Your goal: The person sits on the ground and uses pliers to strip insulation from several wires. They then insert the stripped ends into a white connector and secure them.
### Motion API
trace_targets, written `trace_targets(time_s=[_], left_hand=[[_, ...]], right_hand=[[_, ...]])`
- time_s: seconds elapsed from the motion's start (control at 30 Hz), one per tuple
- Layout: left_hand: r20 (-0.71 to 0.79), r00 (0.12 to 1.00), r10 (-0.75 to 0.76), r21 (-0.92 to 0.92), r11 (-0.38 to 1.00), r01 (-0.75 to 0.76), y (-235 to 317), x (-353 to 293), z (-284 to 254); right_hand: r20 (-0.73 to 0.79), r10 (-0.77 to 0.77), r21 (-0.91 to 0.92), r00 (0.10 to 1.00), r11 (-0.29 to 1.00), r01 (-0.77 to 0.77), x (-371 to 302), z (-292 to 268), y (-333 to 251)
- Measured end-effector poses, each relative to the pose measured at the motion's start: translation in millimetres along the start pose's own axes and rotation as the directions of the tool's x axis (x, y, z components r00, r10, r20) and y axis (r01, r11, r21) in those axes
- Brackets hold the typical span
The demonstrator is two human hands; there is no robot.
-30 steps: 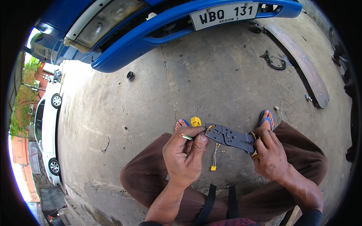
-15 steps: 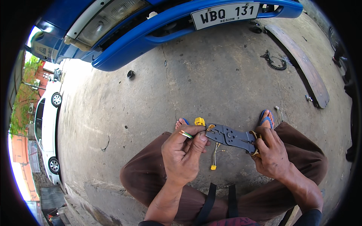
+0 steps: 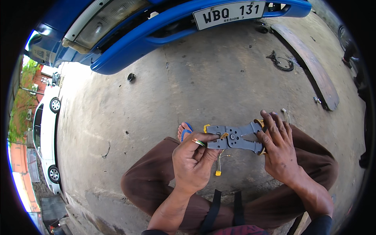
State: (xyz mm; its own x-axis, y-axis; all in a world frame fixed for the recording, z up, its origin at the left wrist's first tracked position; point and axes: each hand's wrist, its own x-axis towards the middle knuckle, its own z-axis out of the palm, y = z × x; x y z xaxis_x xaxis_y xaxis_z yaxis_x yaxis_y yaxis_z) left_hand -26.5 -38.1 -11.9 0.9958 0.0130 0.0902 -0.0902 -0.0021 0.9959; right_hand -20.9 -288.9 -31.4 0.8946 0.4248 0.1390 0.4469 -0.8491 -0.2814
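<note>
Between the thumb and fingers of my left hand I pinch thin wires, their green, white and orange ends showing. A small brass-coloured terminal sits at the jaws of the grey crimping pliers. My right hand grips the pliers by their yellow handles, which stand spread, and the jaws are parted. Partly hidden behind the jaws is a yellow connector. Below the pliers, another yellow connector with short wires shows; whether it hangs or lies on the ground I cannot tell.
A blue vehicle bumper spans the top. On the concrete floor lie a long flat panel, a coiled black cable, a small black round part and a white connector with wire. A white car stands at far left.
The pliers' handles have spread and their jaws have parted. My right hand's fingers have loosened and extended, and the pliers have turned more level. My left hand keeps its pinch.
</note>
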Motion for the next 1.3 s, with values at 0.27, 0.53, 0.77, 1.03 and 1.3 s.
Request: trace_targets(time_s=[0.27, 0.53, 0.77, 1.03, 1.3], left_hand=[[-0.022, 1.000, 0.022, 0.191, 0.981, -0.017, -9.2, -1.9, -0.6], [-0.018, 1.000, 0.006, 0.161, 0.987, -0.003, -9.6, 0.0, 0.6], [-0.009, 1.000, -0.018, 0.176, 0.984, 0.019, -10.9, -0.2, 1.1], [-0.049, 0.980, -0.193, 0.352, 0.915, 0.198, -14.4, 12.3, -4.5], [0.042, 0.982, -0.187, 0.393, 0.906, 0.156, -10.5, 15.2, -9.2]], right_hand=[[0.045, -0.086, 0.109, 0.995, 0.991, 0.081, -1.1, -1.5, -2.1], [0.045, -0.093, 0.313, 0.995, 0.947, 0.074, 2.3, -6.0, -2.2], [0.153, -0.062, 0.316, 0.986, 0.949, 0.011, -1.9, 2.9, 4.1], [-0.042, -0.048, 0.108, 0.998, 0.993, 0.052, 13.0, 12.6, 9.3], [0.455, 0.314, 0.413, 0.833, 0.755, -0.510, 41.2, 103.3, 54.5]])
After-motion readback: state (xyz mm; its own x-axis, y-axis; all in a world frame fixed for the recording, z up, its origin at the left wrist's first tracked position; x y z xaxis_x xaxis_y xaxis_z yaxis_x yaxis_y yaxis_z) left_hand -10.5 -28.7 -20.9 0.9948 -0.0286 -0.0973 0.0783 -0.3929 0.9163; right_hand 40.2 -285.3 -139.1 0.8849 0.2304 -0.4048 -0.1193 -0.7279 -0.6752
